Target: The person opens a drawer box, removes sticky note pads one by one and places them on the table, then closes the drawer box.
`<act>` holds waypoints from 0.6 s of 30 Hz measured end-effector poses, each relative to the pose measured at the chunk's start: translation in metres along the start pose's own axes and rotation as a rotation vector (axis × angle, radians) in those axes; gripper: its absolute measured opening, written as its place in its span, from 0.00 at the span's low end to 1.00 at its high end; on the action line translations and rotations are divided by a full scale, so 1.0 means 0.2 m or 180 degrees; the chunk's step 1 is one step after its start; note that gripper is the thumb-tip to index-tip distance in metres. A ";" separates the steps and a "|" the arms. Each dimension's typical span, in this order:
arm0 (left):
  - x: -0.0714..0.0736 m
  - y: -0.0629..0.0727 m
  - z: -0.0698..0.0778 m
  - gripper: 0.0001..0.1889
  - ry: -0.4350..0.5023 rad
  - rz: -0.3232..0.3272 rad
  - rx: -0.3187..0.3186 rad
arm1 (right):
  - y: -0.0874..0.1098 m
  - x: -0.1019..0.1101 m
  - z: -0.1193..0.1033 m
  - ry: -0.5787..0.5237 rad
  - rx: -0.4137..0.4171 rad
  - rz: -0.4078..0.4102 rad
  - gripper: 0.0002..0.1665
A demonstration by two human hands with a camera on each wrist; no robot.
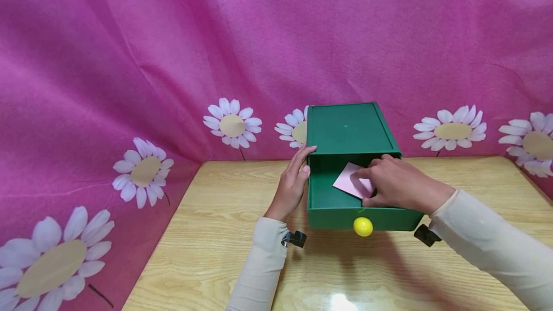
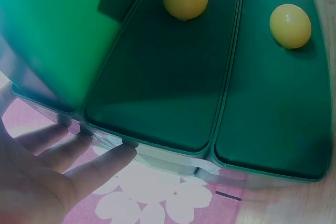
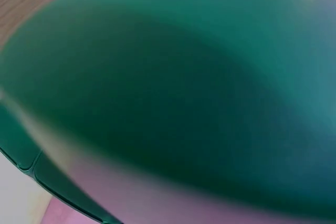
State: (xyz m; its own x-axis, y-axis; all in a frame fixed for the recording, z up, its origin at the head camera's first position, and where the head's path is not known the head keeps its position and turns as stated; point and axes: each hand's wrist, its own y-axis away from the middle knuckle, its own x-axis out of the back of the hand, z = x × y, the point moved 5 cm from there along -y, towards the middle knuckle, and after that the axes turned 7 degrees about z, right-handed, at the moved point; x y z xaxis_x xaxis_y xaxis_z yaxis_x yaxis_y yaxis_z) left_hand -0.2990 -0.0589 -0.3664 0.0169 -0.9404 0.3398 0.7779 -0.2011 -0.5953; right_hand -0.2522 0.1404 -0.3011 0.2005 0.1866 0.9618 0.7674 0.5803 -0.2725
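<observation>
A green drawer unit (image 1: 352,126) with its top drawer (image 1: 328,220) pulled out stands before me. A round yellow knob (image 1: 363,227) sits on that drawer's front. Inside lies a square of pink note paper (image 1: 345,181), tilted against the drawer floor. My right hand (image 1: 395,184) reaches in from the right, index finger and thumb bent about the paper's right part and partly covering it. With fairly straight fingers, my left hand (image 1: 289,186) touches the unit's left side near its front edge. In the left wrist view the left hand's fingers (image 2: 100,171) rest along that side.
Two lower drawer fronts (image 2: 157,87) with yellow knobs (image 2: 290,26) face the left wrist camera. The unit stands on a light wooden table (image 1: 216,234), backed by a pink cloth (image 1: 345,37) with white flowers. A blurred green surface (image 3: 173,93) fills most of the right wrist view.
</observation>
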 end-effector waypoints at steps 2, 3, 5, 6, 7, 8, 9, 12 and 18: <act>0.00 0.00 0.00 0.24 -0.0004 0.0003 -0.0016 | 0.00 0.00 0.00 -0.0031 -0.0016 0.0058 0.21; 0.00 0.00 0.00 0.24 -0.0008 0.0005 -0.0019 | 0.00 0.01 0.01 -0.0047 -0.0024 0.0087 0.23; 0.00 0.00 0.00 0.24 -0.0027 0.0013 -0.0021 | 0.01 0.01 0.01 -0.0091 -0.0033 0.0138 0.26; 0.00 0.00 0.00 0.24 -0.0040 0.0013 -0.0016 | 0.01 0.01 0.01 -0.0107 -0.0027 0.0163 0.27; 0.00 0.00 0.00 0.24 -0.0051 0.0013 -0.0011 | 0.01 0.01 0.01 -0.0116 -0.0012 0.0187 0.28; 0.00 0.00 0.00 0.24 -0.0058 0.0012 -0.0007 | 0.01 0.01 0.01 -0.0126 0.0005 0.0211 0.29; 0.00 0.00 0.00 0.24 -0.0064 0.0013 -0.0005 | 0.02 0.01 0.01 -0.0130 0.0015 0.0226 0.29; 0.00 0.00 0.00 0.24 -0.0071 0.0017 -0.0011 | 0.02 0.02 0.01 -0.0201 0.0011 0.0257 0.29; 0.00 -0.01 0.01 0.24 -0.0079 0.0035 -0.0052 | 0.03 0.06 0.00 -0.0409 -0.0046 0.0280 0.28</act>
State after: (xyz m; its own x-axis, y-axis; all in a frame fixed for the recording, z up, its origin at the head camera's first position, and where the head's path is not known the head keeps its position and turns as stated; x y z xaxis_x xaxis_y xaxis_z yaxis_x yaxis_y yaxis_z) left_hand -0.2991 -0.0591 -0.3647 0.0411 -0.9355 0.3508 0.7673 -0.1953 -0.6108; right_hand -0.2453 0.1469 -0.2911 0.1884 0.3368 0.9225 0.7592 0.5460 -0.3544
